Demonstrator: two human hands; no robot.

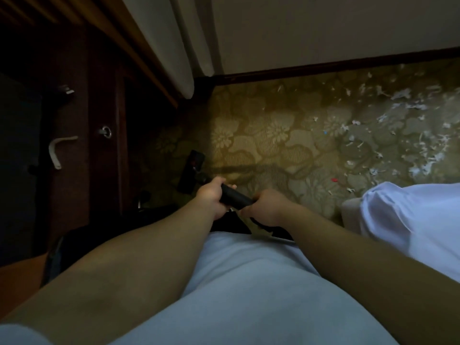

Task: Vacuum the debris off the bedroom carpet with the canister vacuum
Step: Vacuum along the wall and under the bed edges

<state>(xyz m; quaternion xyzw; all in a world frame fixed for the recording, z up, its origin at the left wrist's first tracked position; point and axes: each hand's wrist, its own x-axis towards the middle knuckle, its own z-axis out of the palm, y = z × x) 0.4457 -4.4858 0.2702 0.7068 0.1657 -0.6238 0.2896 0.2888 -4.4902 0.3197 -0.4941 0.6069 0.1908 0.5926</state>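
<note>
We see debris (398,135) on the carpet (261,135) upper right, a door (74,120) left; at centre, our left hand (210,197) and right hand (266,210) hold the wand (234,196).

We are looking down at a gold floral carpet (261,135) that is running to a dark skirting board (323,67) under a plain pale wall (323,28) on the far side. A pale curtain (174,46) is hanging at the far left. Beside it a dark wooden door (74,95) with a pale lever handle (58,151) is lying in shadow. Warm light is falling on the middle of the floor. White bedding (410,220) is showing at the near right.
</note>
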